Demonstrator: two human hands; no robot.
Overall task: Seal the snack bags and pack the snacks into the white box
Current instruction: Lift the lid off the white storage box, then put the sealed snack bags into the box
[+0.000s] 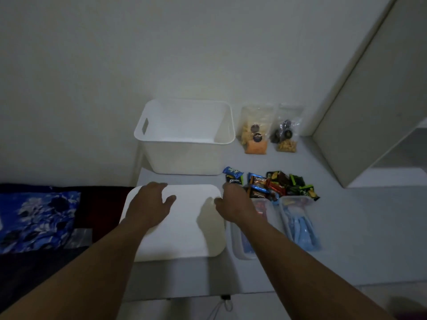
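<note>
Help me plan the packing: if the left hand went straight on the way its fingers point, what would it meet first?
Probably the near wall of the white box. The left hand lies on the white lid, fingers pointing away from the person toward that wall, though depth is hard to judge.

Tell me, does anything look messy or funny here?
Only a little: the wrapped snacks lie in a jumbled heap, and the white lid sticks out past the left edge of the table. Nothing spilled.

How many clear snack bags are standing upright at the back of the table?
2. The left bag stands just right of the white box; the right bag stands beside it, further right. The clear packs lying by the right hand aren't counted.
</note>
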